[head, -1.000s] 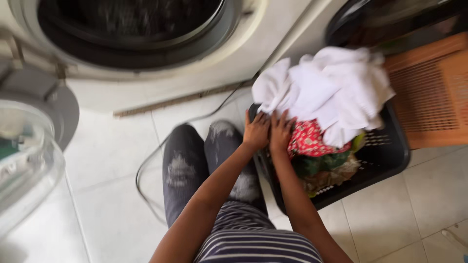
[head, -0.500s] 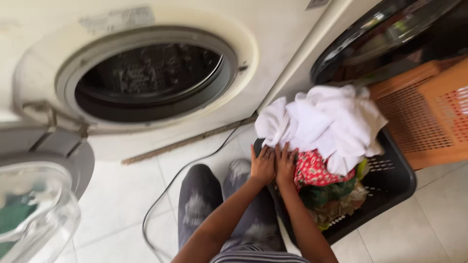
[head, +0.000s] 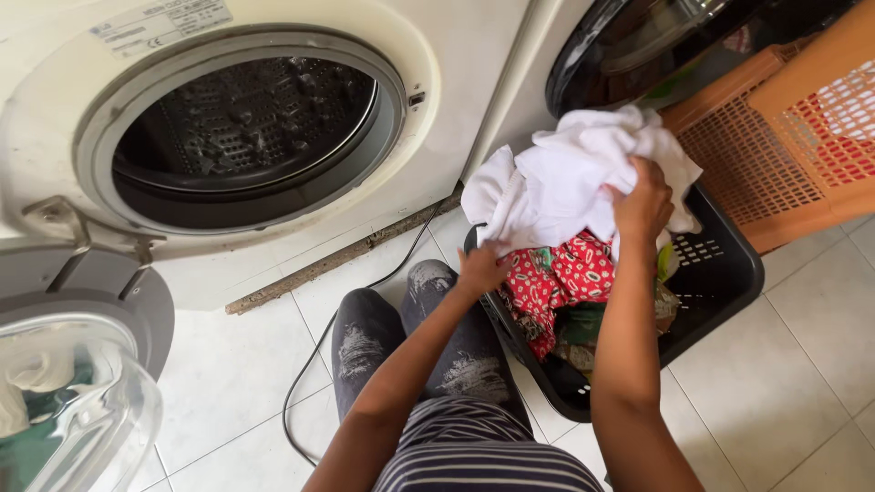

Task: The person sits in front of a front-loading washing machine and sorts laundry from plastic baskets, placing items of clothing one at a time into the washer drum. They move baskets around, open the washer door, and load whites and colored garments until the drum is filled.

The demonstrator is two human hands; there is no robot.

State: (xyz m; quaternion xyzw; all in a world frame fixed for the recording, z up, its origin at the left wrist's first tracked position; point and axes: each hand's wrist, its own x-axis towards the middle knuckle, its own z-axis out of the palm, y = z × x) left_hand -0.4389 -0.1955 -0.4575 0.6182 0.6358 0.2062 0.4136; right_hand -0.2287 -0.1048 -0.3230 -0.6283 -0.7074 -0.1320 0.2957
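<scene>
**Both hands on the white laundry, drum still bare**

The right hand (head: 643, 202) is closed in a grip on the bundle of white cloth (head: 565, 173) that heaps over the top of the black laundry basket (head: 729, 273). The left hand (head: 481, 270) holds the lower edge of the same white cloth at the basket's near rim, its fingers curled into the fabric. The bundle sits on the pile, not lifted clear of it.

Under the white cloth lies a red patterned garment (head: 570, 278), and below that darker green and brown pieces, so the basket looks full. An orange basket (head: 775, 155) stands just beside it, against a dark appliance front.

To the left, the front-loading washing machine (head: 437, 82) stands with its round door (head: 82, 401) swung wide. The drum (head: 246, 128) shows only bare perforated metal; no cloth is visible inside. Judged from this, the loading has hardly started: the first handful is gripped, nothing has gone in, and the whole pile remains.

The person's knees (head: 401, 319) in dark worn jeans rest on the white tiled floor (head: 784, 383), between machine and basket. A thin black cable (head: 314, 364) trails over the tiles.
</scene>
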